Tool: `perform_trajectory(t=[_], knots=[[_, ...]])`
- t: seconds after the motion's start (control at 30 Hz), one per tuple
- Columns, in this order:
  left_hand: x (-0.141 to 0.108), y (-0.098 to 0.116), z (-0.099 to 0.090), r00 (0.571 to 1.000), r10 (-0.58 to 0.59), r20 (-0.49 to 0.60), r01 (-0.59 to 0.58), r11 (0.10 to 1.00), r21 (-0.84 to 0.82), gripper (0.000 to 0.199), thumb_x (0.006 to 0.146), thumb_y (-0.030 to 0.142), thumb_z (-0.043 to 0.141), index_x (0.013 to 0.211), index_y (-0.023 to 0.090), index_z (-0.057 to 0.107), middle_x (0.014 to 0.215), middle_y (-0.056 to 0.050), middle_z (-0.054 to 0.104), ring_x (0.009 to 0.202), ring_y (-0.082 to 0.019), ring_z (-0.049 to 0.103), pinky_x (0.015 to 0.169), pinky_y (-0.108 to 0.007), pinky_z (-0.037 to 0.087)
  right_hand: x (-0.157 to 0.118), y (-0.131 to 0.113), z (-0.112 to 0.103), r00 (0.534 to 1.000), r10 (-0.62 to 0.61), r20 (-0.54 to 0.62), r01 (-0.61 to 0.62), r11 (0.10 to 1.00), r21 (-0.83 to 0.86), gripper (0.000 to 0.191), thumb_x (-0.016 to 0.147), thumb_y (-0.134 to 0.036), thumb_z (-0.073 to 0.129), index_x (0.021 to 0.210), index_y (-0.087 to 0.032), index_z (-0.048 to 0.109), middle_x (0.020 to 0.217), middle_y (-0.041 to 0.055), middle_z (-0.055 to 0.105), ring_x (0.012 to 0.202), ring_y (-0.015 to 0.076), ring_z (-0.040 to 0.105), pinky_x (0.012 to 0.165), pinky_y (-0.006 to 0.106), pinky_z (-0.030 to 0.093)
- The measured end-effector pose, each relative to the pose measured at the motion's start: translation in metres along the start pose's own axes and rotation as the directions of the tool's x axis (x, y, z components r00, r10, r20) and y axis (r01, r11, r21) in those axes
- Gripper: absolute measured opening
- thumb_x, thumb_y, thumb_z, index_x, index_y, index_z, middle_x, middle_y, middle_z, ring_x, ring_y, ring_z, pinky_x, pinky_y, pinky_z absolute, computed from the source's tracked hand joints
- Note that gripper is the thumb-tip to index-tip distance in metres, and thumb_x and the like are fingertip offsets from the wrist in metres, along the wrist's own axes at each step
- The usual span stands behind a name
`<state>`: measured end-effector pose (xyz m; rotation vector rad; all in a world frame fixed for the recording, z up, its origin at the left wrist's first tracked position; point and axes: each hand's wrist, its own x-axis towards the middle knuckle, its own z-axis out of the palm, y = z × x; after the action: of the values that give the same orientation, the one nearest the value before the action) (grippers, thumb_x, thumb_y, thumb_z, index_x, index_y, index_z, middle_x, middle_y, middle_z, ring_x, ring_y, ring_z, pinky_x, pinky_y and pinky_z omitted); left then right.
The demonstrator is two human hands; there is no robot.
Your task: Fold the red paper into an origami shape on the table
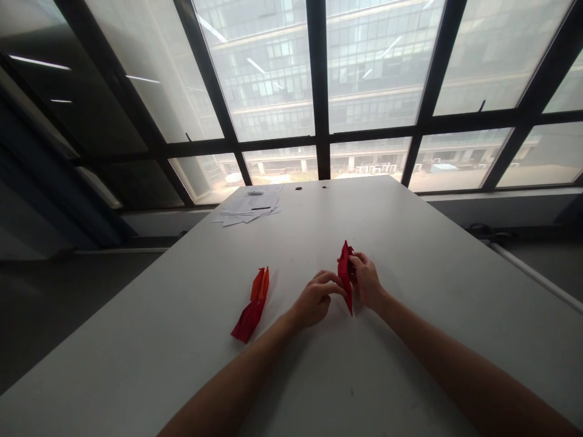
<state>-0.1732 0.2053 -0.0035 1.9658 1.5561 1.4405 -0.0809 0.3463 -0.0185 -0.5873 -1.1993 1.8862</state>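
A folded piece of red paper [345, 273] stands on edge just over the white table, a pointed tip at its top and another at its bottom. My right hand [367, 280] grips its right side, with the fingertips partly hidden behind the folds. From the left, my left hand [316, 298] pinches the lower left side of the same paper between thumb and fingers. To the left of my left hand lies another folded paper piece [250, 312], dark red at the near end and orange at the far end.
The white table [182, 315] stretches away toward large framed windows [273, 73]. Loose white sheets [250, 207] with a dark pen [261, 209] on them lie at the far left. Two small round holes [299, 189] are near the far edge.
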Motion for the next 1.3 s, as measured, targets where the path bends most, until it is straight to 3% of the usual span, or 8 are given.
perform_trajectory(t=[0.1, 0.17, 0.27, 0.67, 0.83, 0.97, 1.13, 1.3], knots=[[0.001, -0.001, 0.003, 0.978, -0.157, -0.135, 0.139, 0.982, -0.128, 0.028, 0.084, 0.004, 0.048, 0.097, 0.02, 0.067, 0.1, -0.005, 0.068, 0.098, -0.02, 0.065, 0.089, -0.037, 0.052, -0.009, -0.003, 0.005, 0.995, -0.071, 0.071, 0.076, 0.995, -0.067, 0.018, 0.075, -0.031, 0.072, 0.077, -0.021, 0.057, 0.063, -0.0028, 0.063, 0.053, 0.0123, 0.054, 0.049, 0.023, 0.044], [0.002, -0.005, 0.005, 0.912, -0.331, -0.244, 0.263, 0.925, -0.273, 0.007, 0.089, 0.02, 0.058, 0.095, 0.018, 0.061, 0.091, -0.005, 0.067, 0.087, -0.021, 0.068, 0.078, -0.035, 0.055, -0.015, -0.006, 0.009, 0.983, -0.112, 0.147, 0.129, 0.985, -0.111, 0.021, 0.074, -0.032, 0.075, 0.074, -0.02, 0.058, 0.069, -0.0015, 0.064, 0.058, 0.0127, 0.056, 0.052, 0.024, 0.045], [0.005, -0.01, 0.005, 0.867, -0.446, -0.223, 0.328, 0.847, -0.418, 0.023, 0.089, 0.038, 0.064, 0.09, 0.016, 0.06, 0.084, -0.005, 0.067, 0.08, -0.022, 0.07, 0.072, -0.035, 0.057, -0.02, -0.007, 0.014, 0.954, -0.201, 0.221, 0.246, 0.948, -0.2, 0.025, 0.076, -0.039, 0.075, 0.074, -0.02, 0.059, 0.087, 0.0038, 0.068, 0.07, 0.0162, 0.06, 0.059, 0.027, 0.049], [0.007, -0.021, -0.003, 0.68, -0.628, -0.378, 0.267, 0.692, -0.671, 0.033, 0.084, 0.047, 0.067, 0.089, 0.015, 0.061, 0.085, -0.006, 0.067, 0.075, -0.018, 0.067, 0.072, -0.037, 0.059, -0.021, -0.011, 0.012, 0.931, -0.296, 0.213, 0.349, 0.893, -0.284, 0.03, 0.079, -0.029, 0.067, 0.107, -0.023, 0.061, 0.086, 0.0019, 0.066, 0.079, 0.0189, 0.064, 0.07, 0.032, 0.053], [0.009, -0.024, -0.006, 0.642, -0.595, -0.483, 0.18, 0.729, -0.66, 0.023, 0.084, 0.038, 0.064, 0.09, 0.017, 0.057, 0.088, -0.004, 0.067, 0.083, -0.018, 0.068, 0.083, -0.04, 0.057, -0.016, -0.001, 0.007, 0.931, -0.25, 0.266, 0.352, 0.81, -0.469, 0.006, 0.075, -0.021, 0.06, 0.073, -0.02, 0.066, 0.073, 0.0036, 0.066, 0.07, 0.0194, 0.06, 0.064, 0.033, 0.051], [0.011, -0.02, -0.007, 0.64, -0.563, -0.523, 0.171, 0.768, -0.617, 0.016, 0.081, 0.032, 0.063, 0.087, 0.017, 0.059, 0.086, -0.002, 0.067, 0.082, -0.017, 0.068, 0.083, -0.04, 0.057, -0.021, -0.005, 0.008, 0.904, -0.317, 0.286, 0.425, 0.727, -0.539, 0.009, 0.074, -0.019, 0.062, 0.077, -0.023, 0.07, 0.086, 0.0054, 0.066, 0.083, 0.0231, 0.059, 0.078, 0.039, 0.049], [0.009, -0.013, -0.003, 0.707, -0.522, -0.478, 0.23, 0.808, -0.542, 0.013, 0.077, 0.025, 0.067, 0.084, 0.014, 0.068, 0.079, -0.004, 0.069, 0.075, -0.018, 0.067, 0.076, -0.035, 0.057, -0.031, -0.013, 0.016, 0.816, -0.419, 0.398, 0.576, 0.547, -0.608, 0.017, 0.08, -0.03, 0.071, 0.096, -0.026, 0.07, 0.105, 0.0095, 0.067, 0.1, 0.0287, 0.058, 0.091, 0.045, 0.047], [0.008, -0.008, -0.002, 0.75, -0.512, -0.418, 0.257, 0.809, -0.529, 0.018, 0.08, 0.028, 0.068, 0.09, 0.013, 0.071, 0.084, -0.006, 0.072, 0.078, -0.02, 0.068, 0.077, -0.036, 0.057, -0.027, -0.009, 0.016, 0.866, -0.328, 0.378, 0.481, 0.755, -0.446, 0.012, 0.085, -0.033, 0.065, 0.086, -0.023, 0.071, 0.098, 0.0077, 0.07, 0.087, 0.0233, 0.065, 0.077, 0.038, 0.055]])
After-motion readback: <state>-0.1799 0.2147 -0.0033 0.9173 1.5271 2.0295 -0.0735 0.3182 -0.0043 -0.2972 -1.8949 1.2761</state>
